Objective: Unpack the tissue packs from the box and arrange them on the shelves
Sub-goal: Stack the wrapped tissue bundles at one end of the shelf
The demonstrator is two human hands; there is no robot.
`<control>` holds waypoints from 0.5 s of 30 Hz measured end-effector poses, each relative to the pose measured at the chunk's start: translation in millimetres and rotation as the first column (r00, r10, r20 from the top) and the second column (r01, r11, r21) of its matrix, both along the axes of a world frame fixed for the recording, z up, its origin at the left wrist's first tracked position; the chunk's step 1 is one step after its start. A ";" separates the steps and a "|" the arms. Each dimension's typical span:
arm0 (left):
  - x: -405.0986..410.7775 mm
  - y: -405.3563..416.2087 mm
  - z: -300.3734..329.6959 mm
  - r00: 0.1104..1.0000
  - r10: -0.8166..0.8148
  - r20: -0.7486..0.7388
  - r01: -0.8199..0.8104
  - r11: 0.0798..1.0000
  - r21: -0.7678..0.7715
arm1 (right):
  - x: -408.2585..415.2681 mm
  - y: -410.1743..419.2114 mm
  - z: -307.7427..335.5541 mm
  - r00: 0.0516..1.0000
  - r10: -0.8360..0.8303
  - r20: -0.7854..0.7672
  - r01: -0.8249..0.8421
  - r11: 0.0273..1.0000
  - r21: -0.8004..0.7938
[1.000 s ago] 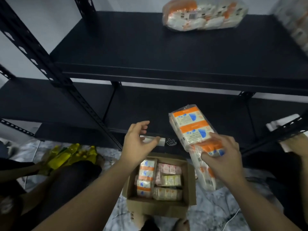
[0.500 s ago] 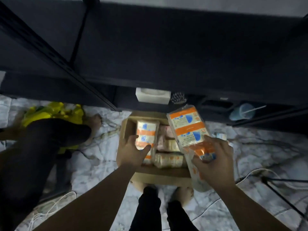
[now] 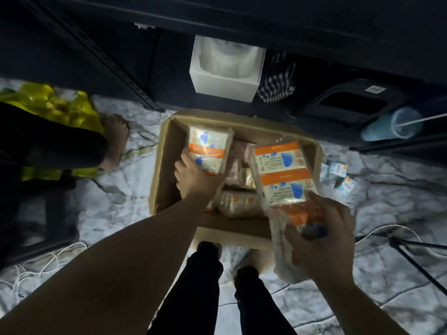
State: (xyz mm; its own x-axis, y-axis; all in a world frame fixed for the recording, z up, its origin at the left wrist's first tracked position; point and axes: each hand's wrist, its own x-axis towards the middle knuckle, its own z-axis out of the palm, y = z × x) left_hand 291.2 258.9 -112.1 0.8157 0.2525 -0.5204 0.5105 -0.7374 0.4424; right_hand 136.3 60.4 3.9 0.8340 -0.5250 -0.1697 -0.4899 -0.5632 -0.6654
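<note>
An open cardboard box (image 3: 167, 151) stands on the floor below the dark shelf (image 3: 242, 18). My left hand (image 3: 193, 176) reaches into it and grips an orange-and-white tissue pack (image 3: 209, 147) standing at the box's left side. Pink and beige tissue packs (image 3: 238, 206) lie deeper in the box. My right hand (image 3: 319, 235) holds a long wrapped bundle of orange-and-white tissue packs (image 3: 284, 175) over the box's right side, its fingers curled round the lower end.
A white foam block (image 3: 223, 83) and a striped cloth (image 3: 277, 85) sit under the shelf. A blue cup with a straw (image 3: 391, 128) lies at right, small packets (image 3: 338, 175) on the floor. Another person's leg (image 3: 48, 146) and yellow bag (image 3: 60, 105) are at left. Cables cross the floor.
My view has tipped down from the shelves to the box. My left hand went from the air into the box and took hold of a pack. My right hand kept its bundle.
</note>
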 end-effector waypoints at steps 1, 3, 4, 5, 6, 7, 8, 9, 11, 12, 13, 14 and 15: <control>-2.3 3.4 12.7 1.000 -0.005 0.015 0.006 1.000 -0.024 | 1.0 -2.3 8.5 1.000 -0.003 0.005 0.004 1.000 -0.006; -6.3 12.4 43.9 0.998 -0.017 0.065 0.022 0.997 -0.079 | 4.6 -5.4 29.2 1.000 -0.017 0.013 0.017 1.000 -0.003; -8.1 17.7 62.1 0.996 -0.013 0.089 0.023 0.993 -0.115 | 6.9 -6.4 42.1 1.000 -0.018 0.016 0.018 1.000 -0.002; -9.3 21.6 84.0 0.993 -0.011 0.114 0.028 0.989 -0.146 | 9.1 -7.5 56.2 1.000 -0.010 0.028 0.010 1.000 -0.006; -9.8 26.3 105.1 0.989 -0.007 0.145 0.033 0.983 -0.178 | 11.4 -9.0 70.3 0.999 0.006 0.046 -0.005 1.000 -0.016; -9.3 30.1 129.8 0.986 0.001 0.166 0.036 0.975 -0.220 | 12.8 -10.5 86.1 0.998 0.026 0.064 -0.024 0.999 -0.028; -8.4 33.4 156.4 0.982 0.000 0.186 0.049 0.965 -0.259 | 14.0 -12.4 102.5 0.996 0.043 0.076 -0.040 0.999 -0.034; -8.4 36.0 184.7 0.977 -0.011 0.215 0.074 0.954 -0.291 | 14.5 -14.3 120.8 0.995 0.056 0.084 -0.053 0.998 -0.034; -11.0 37.1 246.3 0.946 -0.058 0.319 0.171 0.925 -0.338 | 15.1 -17.5 160.7 0.991 0.077 0.106 -0.074 0.997 -0.026; -14.0 37.0 276.9 0.921 -0.077 0.382 0.220 0.911 -0.348 | 14.9 -18.3 182.2 0.987 0.095 0.129 -0.092 0.995 -0.028; -15.8 36.0 308.6 0.896 -0.093 0.435 0.265 0.897 -0.354 | 14.8 -18.9 204.6 0.981 0.114 0.160 -0.109 0.993 -0.038; -16.6 33.9 340.2 0.877 -0.100 0.471 0.297 0.881 -0.368 | 15.2 -20.2 228.0 0.972 0.131 0.194 -0.124 0.991 -0.050; -18.1 34.0 364.5 0.863 -0.107 0.494 0.325 0.866 -0.380 | 15.2 -21.6 251.7 0.967 0.139 0.212 -0.131 0.990 -0.051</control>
